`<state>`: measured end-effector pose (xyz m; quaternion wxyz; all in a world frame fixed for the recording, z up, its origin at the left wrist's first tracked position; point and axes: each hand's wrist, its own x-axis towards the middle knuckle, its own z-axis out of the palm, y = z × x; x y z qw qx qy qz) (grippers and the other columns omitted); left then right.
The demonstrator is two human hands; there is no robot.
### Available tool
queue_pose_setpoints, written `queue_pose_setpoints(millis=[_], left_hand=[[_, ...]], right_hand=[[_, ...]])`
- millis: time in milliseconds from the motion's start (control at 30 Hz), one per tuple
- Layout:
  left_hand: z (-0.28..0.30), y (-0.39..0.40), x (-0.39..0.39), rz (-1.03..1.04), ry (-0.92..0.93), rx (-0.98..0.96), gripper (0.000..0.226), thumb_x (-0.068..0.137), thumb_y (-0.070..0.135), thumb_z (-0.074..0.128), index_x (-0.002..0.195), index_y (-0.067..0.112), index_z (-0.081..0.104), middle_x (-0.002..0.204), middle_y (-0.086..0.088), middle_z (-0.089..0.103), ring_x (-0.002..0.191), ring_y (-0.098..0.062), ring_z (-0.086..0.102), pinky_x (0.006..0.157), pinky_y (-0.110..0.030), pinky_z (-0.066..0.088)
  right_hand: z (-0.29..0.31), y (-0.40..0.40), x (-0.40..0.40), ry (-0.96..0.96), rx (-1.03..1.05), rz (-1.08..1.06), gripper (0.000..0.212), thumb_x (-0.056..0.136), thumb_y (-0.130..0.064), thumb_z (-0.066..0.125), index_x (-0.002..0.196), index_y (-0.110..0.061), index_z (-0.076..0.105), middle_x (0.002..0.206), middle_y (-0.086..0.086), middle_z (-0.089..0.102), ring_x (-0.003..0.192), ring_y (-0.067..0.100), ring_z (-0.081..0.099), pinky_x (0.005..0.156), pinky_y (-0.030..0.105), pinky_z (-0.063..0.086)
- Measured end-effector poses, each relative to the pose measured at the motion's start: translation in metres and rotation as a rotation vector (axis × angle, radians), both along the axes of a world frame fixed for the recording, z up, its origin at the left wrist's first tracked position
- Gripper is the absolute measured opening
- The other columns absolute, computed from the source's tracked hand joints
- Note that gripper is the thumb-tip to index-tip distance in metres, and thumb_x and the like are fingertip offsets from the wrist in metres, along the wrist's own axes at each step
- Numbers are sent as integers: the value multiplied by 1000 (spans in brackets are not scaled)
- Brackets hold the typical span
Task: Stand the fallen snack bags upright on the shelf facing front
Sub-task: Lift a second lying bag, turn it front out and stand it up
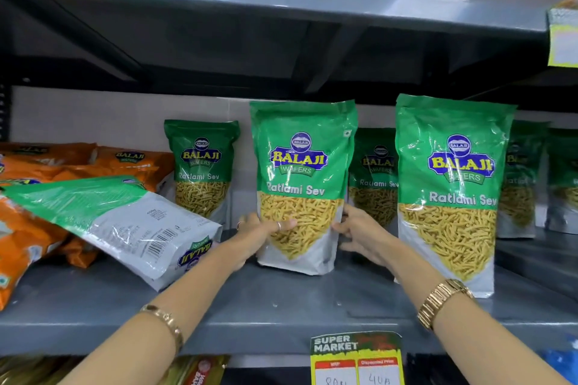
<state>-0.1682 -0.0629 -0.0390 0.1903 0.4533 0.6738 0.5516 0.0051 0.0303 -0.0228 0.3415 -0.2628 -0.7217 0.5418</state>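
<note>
Left hand (261, 230) and right hand (356, 233) pinch middle green bag (301, 184) at lower sides; set base flat on shelf (281, 306), label square front, release gently.

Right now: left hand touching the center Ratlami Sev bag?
Touching. Head view shows the left hand with its thumb pressed across the front of the center bag.

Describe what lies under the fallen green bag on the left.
The fallen green bag rests tilted, back side up, on orange snack bags. Whatever lies beneath its middle is covered.
</note>
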Motion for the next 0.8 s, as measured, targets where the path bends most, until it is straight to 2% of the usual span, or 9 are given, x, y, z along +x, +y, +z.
queue_pose_setpoints(millis=[133,200,267,367,433,567,633,700,800], left_hand=[[-12,4,3,29,19,17,81,59,49,78,109,15,24,125,-4,41,117,-21,40,98,-33,32],[-12,3,3,-9,16,8,80,66,47,73,114,14,20,117,1,37,111,-18,38,90,-29,30],[-12,3,2,-39,22,9,74,69,46,72,112,16,19,113,3,39,106,-15,39,87,-27,29],[-11,2,2,-66,42,21,67,70,43,73,108,21,23,112,5,44,104,-13,42,87,-25,33],[-10,-1,4,-71,45,32,70,70,42,73,117,19,27,113,6,44,105,-12,42,88,-24,33],[-10,-9,10,-105,57,25,81,71,42,71,130,16,21,117,7,42,109,-10,40,91,-23,32],[-12,-15,14,-127,56,26,81,71,43,71,130,20,19,118,9,41,110,-9,40,91,-23,30],[-15,-23,19,-133,59,33,77,71,45,71,125,25,19,116,11,41,109,-9,40,90,-23,30],[-20,-35,26,-138,61,47,68,71,46,70,110,32,16,110,16,41,106,-7,40,89,-23,30]], right_hand=[[-4,8,-9,79,-133,-63,33,95,-4,31,99,-24,58,93,-1,62,88,21,58,89,43,45],[-7,10,-8,133,-231,-12,23,90,-9,38,87,-21,58,89,3,60,81,22,57,82,41,46],[-9,9,-7,88,-218,47,14,82,-11,49,94,-16,55,95,5,59,85,22,57,79,39,45],[-11,8,-10,-18,-69,29,59,76,-15,69,127,-25,40,126,0,55,119,25,48,103,51,37],[-9,3,-10,-49,-35,12,75,72,-21,76,133,-27,32,136,-1,49,128,27,42,109,57,29],[-11,-2,-1,-50,-7,12,78,71,-23,77,134,-28,30,135,-2,51,123,25,46,106,57,34],[-14,-7,4,-36,4,17,79,71,-24,77,134,-29,30,131,-2,53,117,23,49,99,50,40],[-18,-15,11,-10,2,24,76,71,-23,77,132,-29,32,127,-1,56,110,22,54,90,43,44],[-21,-28,21,12,10,27,69,73,-22,75,127,-28,34,119,-3,59,104,19,57,85,40,46]])
